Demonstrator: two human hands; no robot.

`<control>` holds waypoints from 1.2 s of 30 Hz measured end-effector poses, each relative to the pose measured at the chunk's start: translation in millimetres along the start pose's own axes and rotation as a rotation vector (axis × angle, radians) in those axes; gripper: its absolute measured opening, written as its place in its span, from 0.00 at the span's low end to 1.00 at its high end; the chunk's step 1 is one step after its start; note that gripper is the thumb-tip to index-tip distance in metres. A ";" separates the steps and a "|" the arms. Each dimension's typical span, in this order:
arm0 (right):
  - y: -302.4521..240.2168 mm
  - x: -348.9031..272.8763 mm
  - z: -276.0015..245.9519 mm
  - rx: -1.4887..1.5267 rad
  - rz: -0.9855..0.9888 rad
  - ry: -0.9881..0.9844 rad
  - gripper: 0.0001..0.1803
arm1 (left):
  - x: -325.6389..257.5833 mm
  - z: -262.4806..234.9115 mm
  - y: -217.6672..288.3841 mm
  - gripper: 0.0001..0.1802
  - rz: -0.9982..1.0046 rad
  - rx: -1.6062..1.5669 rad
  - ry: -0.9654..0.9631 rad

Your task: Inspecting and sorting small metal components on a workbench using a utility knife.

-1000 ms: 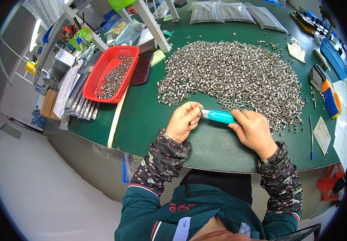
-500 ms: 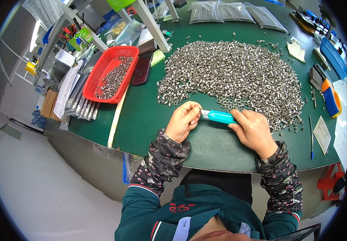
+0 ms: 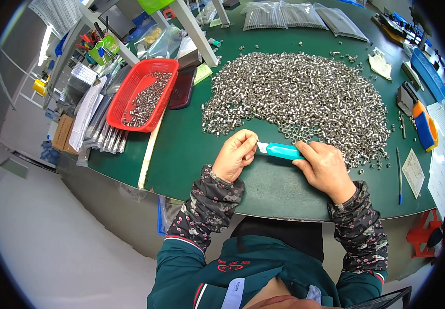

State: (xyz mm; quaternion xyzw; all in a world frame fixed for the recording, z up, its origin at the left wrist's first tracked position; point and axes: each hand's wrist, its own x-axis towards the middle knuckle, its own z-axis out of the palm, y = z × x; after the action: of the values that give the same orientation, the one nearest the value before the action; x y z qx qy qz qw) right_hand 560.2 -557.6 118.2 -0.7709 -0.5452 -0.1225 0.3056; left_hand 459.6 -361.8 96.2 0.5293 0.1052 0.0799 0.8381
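My right hand [image 3: 326, 167] is closed round a teal utility knife [image 3: 284, 151], its short silver blade pointing left. The blade end reaches the fingertips of my left hand [image 3: 237, 154], which are pinched together. What they pinch is too small to make out; a dark speck shows at the tips. Just beyond both hands spreads a large heap of small silver metal rings [image 3: 294, 92], and its near edge lies close to the knife. More such rings fill part of a red plastic basket [image 3: 114, 110] to the left.
A dark phone-like slab [image 3: 182, 88] lies beside the basket. Plastic bags of thin rods [image 3: 263, 16] lie at the far edge. On the right are an orange-and-blue tool [image 3: 424, 126], a pen [image 3: 399, 177], a paper tag [image 3: 413, 172] and a blue tray [image 3: 428, 74]. The green table [image 3: 191, 149] ends before my body.
The knife has turned very slightly in my right hand, and its blade shows at a different angle by my left fingertips. Both hands stay almost in place.
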 end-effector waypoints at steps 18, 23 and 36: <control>-0.6 -0.3 -0.1 0.014 0.001 -0.024 0.13 | -0.3 -2.6 1.5 0.07 -0.047 0.001 -0.022; 0.4 -0.7 0.8 0.023 -0.009 -0.024 0.13 | -0.1 -3.6 0.8 0.08 -0.057 0.016 -0.019; 0.0 0.7 -3.5 -0.015 -0.078 -0.024 0.14 | -3.1 -5.6 8.8 0.11 -0.200 0.002 -0.053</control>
State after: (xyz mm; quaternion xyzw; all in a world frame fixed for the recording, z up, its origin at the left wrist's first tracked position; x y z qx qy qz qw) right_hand 561.0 -559.2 121.2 -0.7529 -0.5773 -0.1293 0.2884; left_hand 455.0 -353.9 102.1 0.5188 0.1356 -0.0182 0.8439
